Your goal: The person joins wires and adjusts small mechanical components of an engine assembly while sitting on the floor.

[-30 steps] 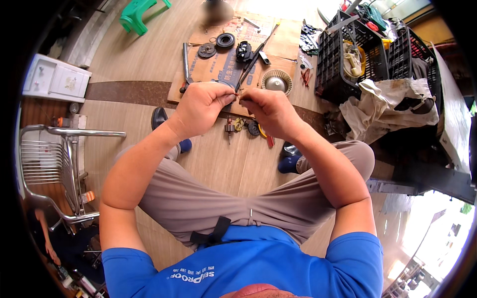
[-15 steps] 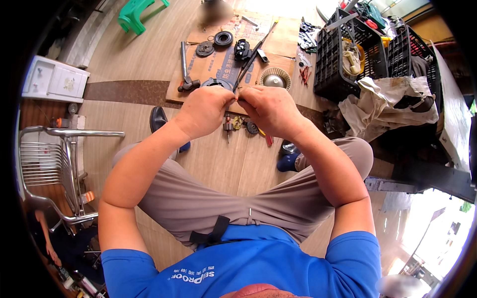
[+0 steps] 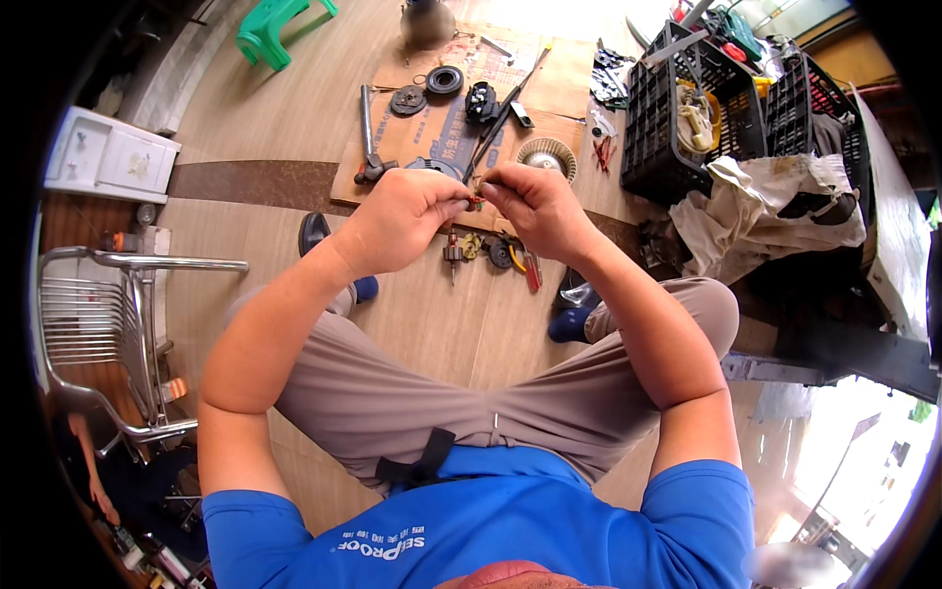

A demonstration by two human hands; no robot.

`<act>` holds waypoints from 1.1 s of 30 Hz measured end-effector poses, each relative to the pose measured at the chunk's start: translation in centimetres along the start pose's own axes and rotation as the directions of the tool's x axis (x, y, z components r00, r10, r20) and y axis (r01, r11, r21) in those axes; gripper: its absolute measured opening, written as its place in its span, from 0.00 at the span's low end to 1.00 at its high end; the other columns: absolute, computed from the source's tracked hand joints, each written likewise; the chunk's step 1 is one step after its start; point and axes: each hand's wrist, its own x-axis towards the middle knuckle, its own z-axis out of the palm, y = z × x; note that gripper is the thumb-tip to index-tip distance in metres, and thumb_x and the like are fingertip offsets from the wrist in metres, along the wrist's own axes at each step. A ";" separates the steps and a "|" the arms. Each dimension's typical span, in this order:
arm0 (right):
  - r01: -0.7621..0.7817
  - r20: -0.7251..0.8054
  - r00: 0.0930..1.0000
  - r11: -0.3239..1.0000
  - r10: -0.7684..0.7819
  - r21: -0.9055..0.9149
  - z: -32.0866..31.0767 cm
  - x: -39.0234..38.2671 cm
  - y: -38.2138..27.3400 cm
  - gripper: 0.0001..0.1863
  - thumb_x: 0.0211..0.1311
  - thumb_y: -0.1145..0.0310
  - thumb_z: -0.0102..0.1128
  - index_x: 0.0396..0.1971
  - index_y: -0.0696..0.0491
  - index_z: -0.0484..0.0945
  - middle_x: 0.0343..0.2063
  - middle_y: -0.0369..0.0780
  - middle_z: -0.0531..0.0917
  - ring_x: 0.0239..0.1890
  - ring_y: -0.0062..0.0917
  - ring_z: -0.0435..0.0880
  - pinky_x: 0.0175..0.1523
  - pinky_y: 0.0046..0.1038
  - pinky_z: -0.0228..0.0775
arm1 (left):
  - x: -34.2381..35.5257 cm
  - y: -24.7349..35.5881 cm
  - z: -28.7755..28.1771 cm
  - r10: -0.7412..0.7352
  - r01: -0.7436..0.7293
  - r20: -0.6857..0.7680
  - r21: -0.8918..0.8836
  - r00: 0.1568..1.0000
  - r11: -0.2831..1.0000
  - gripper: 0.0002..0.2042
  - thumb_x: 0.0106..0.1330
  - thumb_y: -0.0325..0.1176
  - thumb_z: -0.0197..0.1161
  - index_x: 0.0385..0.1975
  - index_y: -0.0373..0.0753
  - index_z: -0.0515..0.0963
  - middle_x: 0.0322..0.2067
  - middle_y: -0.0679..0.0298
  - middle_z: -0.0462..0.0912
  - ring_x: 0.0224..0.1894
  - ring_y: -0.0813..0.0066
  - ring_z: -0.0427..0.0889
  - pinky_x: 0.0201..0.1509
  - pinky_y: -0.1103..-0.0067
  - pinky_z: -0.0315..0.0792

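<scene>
Over the near edge of the cardboard, my left hand (image 3: pixel 402 218) and my right hand (image 3: pixel 540 211) meet with pinched fingers. Between the fingertips shows a small reddish part (image 3: pixel 475 202), mostly covered and too small to name; both hands seem to hold it. On the floor just below lie a motor armature (image 3: pixel 453 252), a yellowish metal piece (image 3: pixel 472 245), a dark round part (image 3: pixel 501 255) and a red-handled tool (image 3: pixel 533 272). Past my right hand sits a pale finned blower wheel (image 3: pixel 547 157). A grey disc-shaped part (image 3: pixel 432 165) is partly hidden behind my left hand.
The cardboard sheet (image 3: pixel 417 74) bears a hammer (image 3: pixel 368 128), dark round parts (image 3: pixel 444 80), a black block (image 3: pixel 481 101) and a long black cord (image 3: pixel 510 108). Black crates (image 3: pixel 648 128) stand right, with a draped cloth (image 3: pixel 775 211). Left are a metal chair (image 3: pixel 88 324) and a green stool (image 3: pixel 265 39).
My fingertips have drawn slightly apart, and the small reddish part shows more between them. My left hand has shifted a little rightward; the things on the floor lie as before.
</scene>
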 end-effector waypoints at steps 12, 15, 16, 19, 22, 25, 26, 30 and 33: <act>-0.086 -0.074 0.994 0.996 0.085 -0.017 2.2 -0.6 -2.0 0.06 0.65 0.72 0.57 0.34 0.60 0.76 0.21 0.48 0.77 0.22 0.33 0.77 0.31 0.31 0.69 | 0.3 -0.3 0.6 -0.003 0.028 -0.242 0.100 0.970 0.995 0.04 0.63 0.23 0.57 0.32 0.30 0.79 0.27 0.48 0.80 0.30 0.52 0.80 0.34 0.68 0.72; -0.082 -0.095 0.993 0.993 0.074 -0.082 2.5 -0.5 -2.6 0.07 0.64 0.71 0.57 0.32 0.60 0.76 0.22 0.49 0.79 0.23 0.38 0.79 0.31 0.34 0.70 | 0.6 -1.0 1.1 0.073 -0.003 -0.245 0.273 0.967 0.962 0.03 0.60 0.23 0.57 0.29 0.31 0.77 0.27 0.48 0.80 0.32 0.49 0.80 0.35 0.66 0.73; -0.125 -0.101 0.988 0.991 0.120 -0.045 2.5 -0.4 -2.8 0.07 0.64 0.71 0.56 0.32 0.60 0.76 0.22 0.50 0.79 0.23 0.39 0.79 0.32 0.34 0.70 | 0.6 -1.3 1.3 0.111 -0.021 -0.226 0.369 0.968 0.929 0.02 0.58 0.23 0.56 0.27 0.33 0.76 0.27 0.48 0.79 0.33 0.48 0.80 0.36 0.64 0.73; -0.191 -0.109 0.976 0.982 0.190 0.006 2.4 -0.1 -3.1 0.08 0.64 0.71 0.56 0.32 0.61 0.77 0.21 0.49 0.79 0.23 0.38 0.79 0.32 0.34 0.70 | 1.0 -1.7 1.3 0.112 0.003 -0.226 0.455 0.968 0.890 0.02 0.57 0.24 0.56 0.27 0.35 0.75 0.26 0.49 0.79 0.33 0.49 0.80 0.37 0.62 0.73; -0.222 -0.123 0.967 0.974 0.225 0.038 2.4 0.1 -3.1 0.08 0.64 0.71 0.56 0.31 0.61 0.77 0.20 0.48 0.79 0.21 0.34 0.79 0.31 0.33 0.70 | 1.3 -1.8 1.2 0.117 0.003 -0.214 0.490 0.970 0.872 0.02 0.57 0.23 0.56 0.28 0.35 0.76 0.27 0.49 0.79 0.34 0.49 0.80 0.37 0.62 0.73; -0.214 -0.156 0.963 0.976 0.220 0.049 2.4 0.2 -2.5 0.09 0.64 0.70 0.56 0.31 0.62 0.77 0.18 0.47 0.78 0.20 0.29 0.79 0.30 0.31 0.70 | 1.6 -1.9 1.0 0.131 -0.015 -0.224 0.453 0.966 0.891 0.02 0.57 0.23 0.56 0.28 0.35 0.76 0.27 0.49 0.79 0.34 0.49 0.80 0.37 0.62 0.73; -0.195 -0.172 0.965 0.980 0.199 0.042 2.4 0.2 -2.4 0.09 0.64 0.70 0.56 0.31 0.62 0.77 0.18 0.47 0.78 0.20 0.27 0.78 0.29 0.31 0.70 | 1.6 -2.0 1.0 0.131 -0.016 -0.222 0.454 0.966 0.891 0.02 0.57 0.23 0.56 0.28 0.35 0.76 0.27 0.49 0.79 0.34 0.49 0.80 0.37 0.62 0.73; -0.249 -0.118 0.961 0.968 0.249 0.013 2.0 0.1 -2.4 0.10 0.66 0.70 0.56 0.33 0.63 0.78 0.19 0.37 0.75 0.24 0.16 0.70 0.32 0.24 0.67 | 1.8 -2.1 1.1 0.122 -0.017 -0.226 0.417 0.966 0.909 0.03 0.57 0.23 0.55 0.27 0.35 0.76 0.26 0.49 0.79 0.34 0.49 0.80 0.37 0.62 0.73; -0.274 -0.125 0.954 0.962 0.272 -0.002 1.6 0.2 -2.5 0.10 0.66 0.70 0.57 0.34 0.62 0.79 0.20 0.38 0.76 0.24 0.16 0.71 0.32 0.24 0.67 | 2.0 -2.3 1.1 0.123 -0.017 -0.206 0.450 0.971 0.893 0.03 0.57 0.23 0.55 0.28 0.35 0.77 0.27 0.49 0.79 0.35 0.50 0.80 0.37 0.63 0.73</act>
